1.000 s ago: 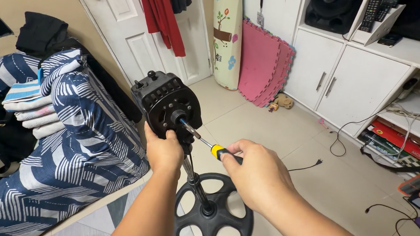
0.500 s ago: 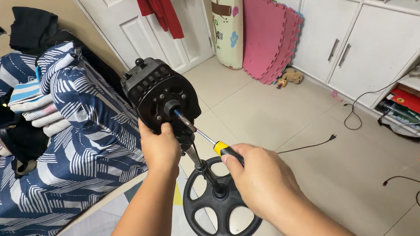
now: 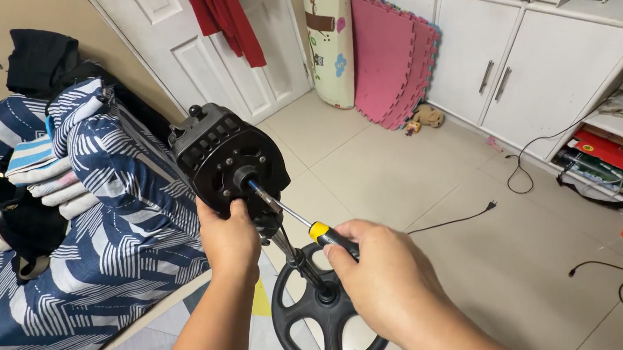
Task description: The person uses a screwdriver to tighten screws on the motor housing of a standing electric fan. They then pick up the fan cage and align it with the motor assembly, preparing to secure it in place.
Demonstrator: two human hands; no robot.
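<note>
Both hands busy: left hand (image 3: 231, 241) grips the black fan motor housing (image 3: 221, 157) atop its stand, right hand (image 3: 384, 276) closed on the yellow-collared screwdriver (image 3: 302, 223), tip near the shaft; next I'd seat it squarely.

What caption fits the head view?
Left hand steadies black fan motor housing; right hand holds yellow-handled screwdriver against it.

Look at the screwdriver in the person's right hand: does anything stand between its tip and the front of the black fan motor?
Nothing visible does. The right hand holds the screwdriver, whose bare shaft runs clear to the fan motor, meeting it just below the projecting spindle. The left hand grips the motor's underside, beside the shaft, not across it.
</note>
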